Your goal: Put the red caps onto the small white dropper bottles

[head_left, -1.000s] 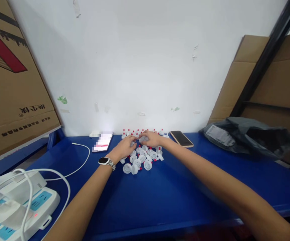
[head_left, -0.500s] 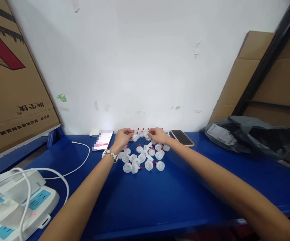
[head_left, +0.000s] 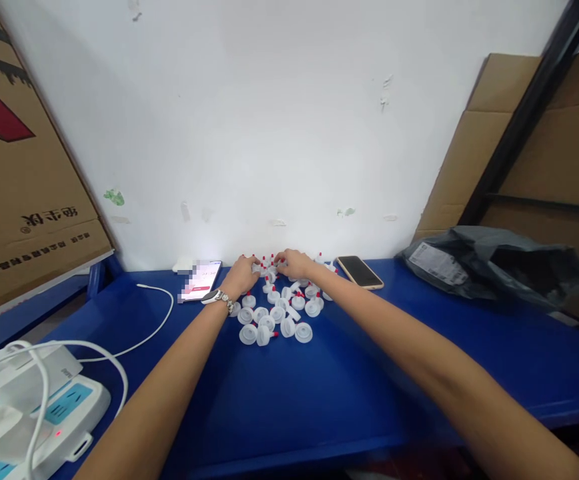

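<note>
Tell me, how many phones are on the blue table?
2. One phone with a lit screen lies beside the left hand. One dark-screened phone lies right of the right hand. None looks hidden.

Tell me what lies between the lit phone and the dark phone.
In the head view: both hands, left hand, right hand, and white caps with red tips.

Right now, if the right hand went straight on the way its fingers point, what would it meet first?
The right hand points left, toward the left hand. It would probably first meet the small white caps between them, though depth is unclear.
</note>
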`<state>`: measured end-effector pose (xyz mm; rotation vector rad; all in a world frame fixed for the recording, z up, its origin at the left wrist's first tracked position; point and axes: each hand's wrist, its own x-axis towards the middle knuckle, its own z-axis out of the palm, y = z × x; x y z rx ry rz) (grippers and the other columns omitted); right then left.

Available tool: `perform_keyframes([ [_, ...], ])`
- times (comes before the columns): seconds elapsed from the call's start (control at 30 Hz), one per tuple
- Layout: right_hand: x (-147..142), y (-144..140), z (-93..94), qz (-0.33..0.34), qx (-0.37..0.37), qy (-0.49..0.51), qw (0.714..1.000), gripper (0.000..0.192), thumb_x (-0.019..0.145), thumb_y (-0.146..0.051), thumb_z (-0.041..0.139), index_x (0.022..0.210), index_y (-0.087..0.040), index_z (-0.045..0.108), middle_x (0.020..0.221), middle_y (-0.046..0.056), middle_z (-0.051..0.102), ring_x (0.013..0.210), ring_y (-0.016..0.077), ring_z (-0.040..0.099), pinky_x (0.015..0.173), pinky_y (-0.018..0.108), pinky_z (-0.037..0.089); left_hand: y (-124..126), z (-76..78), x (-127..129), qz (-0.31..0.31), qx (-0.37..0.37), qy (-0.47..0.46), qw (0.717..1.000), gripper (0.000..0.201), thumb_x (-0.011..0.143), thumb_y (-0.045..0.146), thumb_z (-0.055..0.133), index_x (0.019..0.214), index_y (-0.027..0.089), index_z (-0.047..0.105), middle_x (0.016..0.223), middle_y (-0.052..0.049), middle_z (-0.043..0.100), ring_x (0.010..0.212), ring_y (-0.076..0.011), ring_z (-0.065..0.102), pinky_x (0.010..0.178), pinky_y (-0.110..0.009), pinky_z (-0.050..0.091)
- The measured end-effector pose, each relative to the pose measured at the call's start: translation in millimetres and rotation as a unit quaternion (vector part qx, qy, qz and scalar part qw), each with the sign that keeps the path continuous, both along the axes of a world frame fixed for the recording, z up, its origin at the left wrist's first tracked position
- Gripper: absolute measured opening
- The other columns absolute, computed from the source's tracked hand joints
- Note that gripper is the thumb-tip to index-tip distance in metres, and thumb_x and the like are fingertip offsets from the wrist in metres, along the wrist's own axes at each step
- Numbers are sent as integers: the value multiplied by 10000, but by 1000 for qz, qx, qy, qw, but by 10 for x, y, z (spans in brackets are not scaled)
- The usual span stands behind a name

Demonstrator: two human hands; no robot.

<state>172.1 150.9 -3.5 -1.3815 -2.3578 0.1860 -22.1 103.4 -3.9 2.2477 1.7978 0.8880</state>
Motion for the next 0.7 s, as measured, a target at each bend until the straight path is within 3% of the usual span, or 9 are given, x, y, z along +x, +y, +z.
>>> perform_keyframes([
  [0.1,-42,52,-18,-3,-17,13,1000,149,782,-164,631,887,-186,734,955,58,733,891,190,662,786,244,472,61,-23,0,-6,-16,-11,1000,188,777,184,588,901,169,728,877,-98,722,874,-245,679,873,-338,510],
  [0.27,117,91,37,-41,-21,56,997,227,859,-137,522,992,-123,706,900,81,744,777,150,673,687,209,466,95,-17,-28,12,-32,-50,998,215,839,221,523,921,158,711,798,-63,742,707,-184,682,707,-269,528],
  [0.4,156,60,74,-44,-19,68,997,240,907,-269,522,982,-145,713,913,80,742,795,157,670,709,222,466,90,-5,-14,26,-2,-51,998,279,882,313,493,981,162,705,964,-102,726,927,-233,663,886,-336,495],
  [0.53,-12,6,63,14,-22,62,998,365,801,-388,693,1110,-195,694,1059,76,714,880,183,651,773,250,461,149,0,-31,42,14,-26,999,391,815,429,594,1115,193,679,1244,-147,601,1245,-333,489,1068,-460,363],
  [0.6,-113,-6,57,51,-51,58,996,311,758,-314,741,1046,-197,721,1024,67,716,887,188,643,795,254,453,217,-3,-61,35,-5,-15,999,464,767,462,647,1138,185,675,1303,-161,564,1275,-354,462,1073,-469,356],
  [0.7,-187,7,57,61,-94,71,991,109,762,-194,714,867,-179,742,876,36,720,825,167,636,766,235,449,321,-12,-102,-6,-51,-7,999,466,784,477,629,1119,157,688,1188,-148,653,1133,-300,590,977,-379,449],
])
